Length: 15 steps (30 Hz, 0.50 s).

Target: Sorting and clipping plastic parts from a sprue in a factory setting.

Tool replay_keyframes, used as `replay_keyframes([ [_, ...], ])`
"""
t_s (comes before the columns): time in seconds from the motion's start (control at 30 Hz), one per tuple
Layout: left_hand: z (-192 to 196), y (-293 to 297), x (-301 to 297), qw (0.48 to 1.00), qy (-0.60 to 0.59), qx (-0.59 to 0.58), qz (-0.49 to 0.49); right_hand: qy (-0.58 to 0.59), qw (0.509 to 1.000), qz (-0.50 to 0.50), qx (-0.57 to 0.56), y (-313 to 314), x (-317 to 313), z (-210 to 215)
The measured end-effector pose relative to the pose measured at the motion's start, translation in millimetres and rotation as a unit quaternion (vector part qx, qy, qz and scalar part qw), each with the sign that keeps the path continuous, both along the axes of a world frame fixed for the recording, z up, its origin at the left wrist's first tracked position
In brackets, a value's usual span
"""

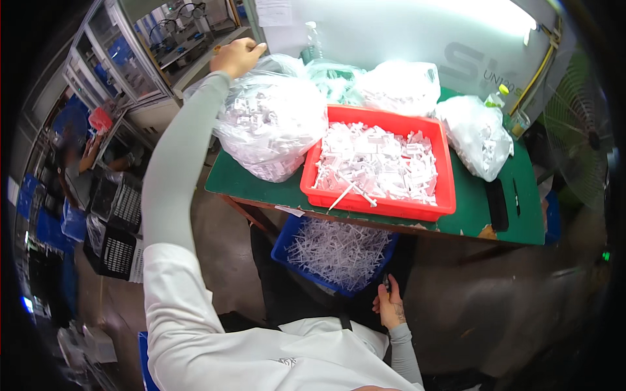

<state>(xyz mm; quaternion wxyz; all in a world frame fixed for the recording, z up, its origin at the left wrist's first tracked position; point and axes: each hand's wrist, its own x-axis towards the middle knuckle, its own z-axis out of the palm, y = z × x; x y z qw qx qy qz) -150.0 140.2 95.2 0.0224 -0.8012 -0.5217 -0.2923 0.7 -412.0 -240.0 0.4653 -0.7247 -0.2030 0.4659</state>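
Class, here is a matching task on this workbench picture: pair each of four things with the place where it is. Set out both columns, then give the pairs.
Things:
1. red tray
2. blue bin
3. left hand
4. right hand

Places:
A. under the table edge, full of white plastic pieces
B. low near the person's lap, holding a small dark tool
C. on the green table, among clear bags
D. stretched far out, at the top of a clear bag

Pairs: 1-C, 2-A, 3-D, 4-B
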Motion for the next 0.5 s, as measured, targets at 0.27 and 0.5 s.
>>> replay_keyframes([
  [0.27,-28.6,-108.1,0.9,0.931,0.077,0.274,-0.229,0.016,0.999,0.046,-0.022,4.4,-3.5,-7.6],
  [0.5,-131.8,-183.7,97.3,0.928,0.015,-0.011,-0.373,-0.011,0.993,0.112,0.029,28.4,-31.8,21.0],
])
